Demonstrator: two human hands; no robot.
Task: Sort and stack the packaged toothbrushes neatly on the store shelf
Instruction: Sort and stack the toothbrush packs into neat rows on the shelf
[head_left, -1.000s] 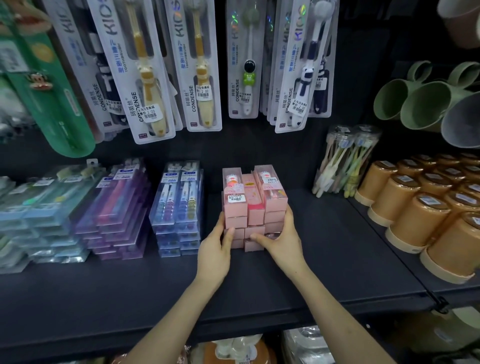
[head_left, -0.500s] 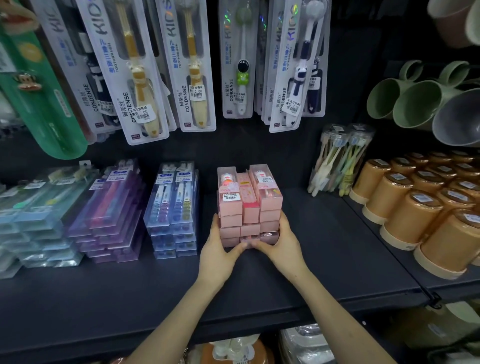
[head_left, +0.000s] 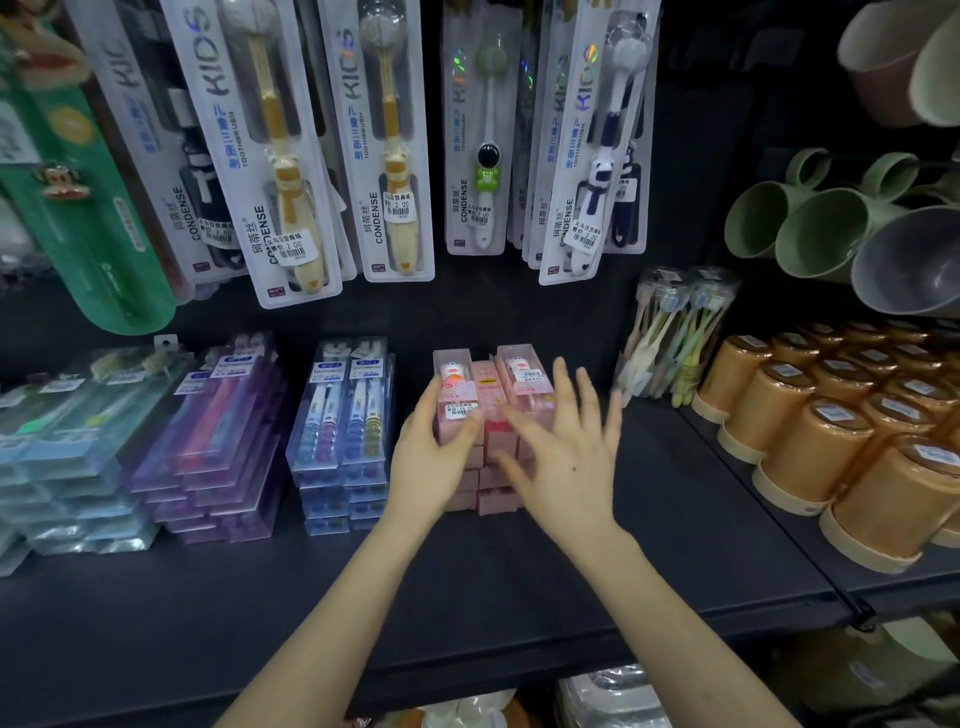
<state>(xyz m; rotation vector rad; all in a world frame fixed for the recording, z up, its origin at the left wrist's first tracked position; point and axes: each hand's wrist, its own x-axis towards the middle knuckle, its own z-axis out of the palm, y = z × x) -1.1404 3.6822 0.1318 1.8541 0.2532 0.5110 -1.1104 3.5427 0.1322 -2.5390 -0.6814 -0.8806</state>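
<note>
The stack of pink toothbrush boxes (head_left: 488, 387) is set toward the back of the dark shelf (head_left: 519, 597), between the blue packs (head_left: 343, 415) and the clear tubs of toothbrushes (head_left: 675, 332). Its left side is gripped by the left hand (head_left: 428, 457), the thumb laid across the front of the top box. The right hand (head_left: 569, 457) is held before the stack's right side with its fingers (head_left: 587, 395) spread wide apart and nothing clamped; whether the boxes are touched by it cannot be told through the blur. The sorting is judged nearly done: the pink boxes are gathered in one block of several tiers, and the blue packs, purple packs (head_left: 223, 431) and pale packs (head_left: 78, 431) are piled by kind alongside. Little appears to be left: the lower pink boxes are seen slightly out of line at the front, so a last squaring is probably needed.
</note>
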